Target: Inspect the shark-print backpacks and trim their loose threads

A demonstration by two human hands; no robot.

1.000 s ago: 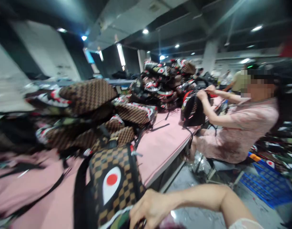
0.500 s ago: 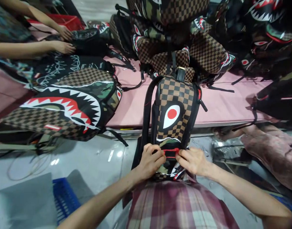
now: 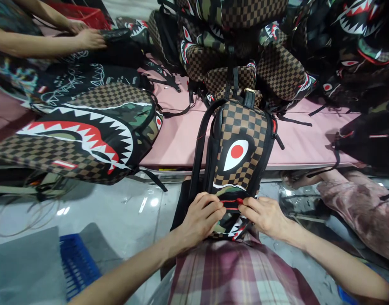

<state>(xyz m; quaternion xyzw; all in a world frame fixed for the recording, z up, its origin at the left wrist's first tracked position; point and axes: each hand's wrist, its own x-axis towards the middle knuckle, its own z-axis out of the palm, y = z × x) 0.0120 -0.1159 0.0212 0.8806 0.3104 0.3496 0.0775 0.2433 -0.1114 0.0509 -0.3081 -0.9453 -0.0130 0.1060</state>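
The checkered backpack [image 3: 241,171] is in the middle of the scene, with its lower end at the plaid garment [image 3: 238,275] and its upper part towards the pink tabletop [image 3: 178,146]; I cannot tell if it touches the edge there. The left hand [image 3: 202,216] has its grip pinching the left end of the red edging [image 3: 230,204] of an opening, and the right hand [image 3: 267,216] has its grip pinching the right end. The tabletop runs from left to right, and its far side carries a pile of bags [image 3: 238,17]. On the left, a shark-mouth backpack [image 3: 124,129] lies on it and reaches over the near edge. At the far left, a co-worker's hand [image 3: 92,39] is on black material, near a red basket [image 3: 86,15]. The floor [image 3: 133,228] is pale and shiny, with bright reflections, and a blue basket [image 3: 76,258] stands near left. On the right, another person's pinkish clothing [image 3: 362,207] is seen
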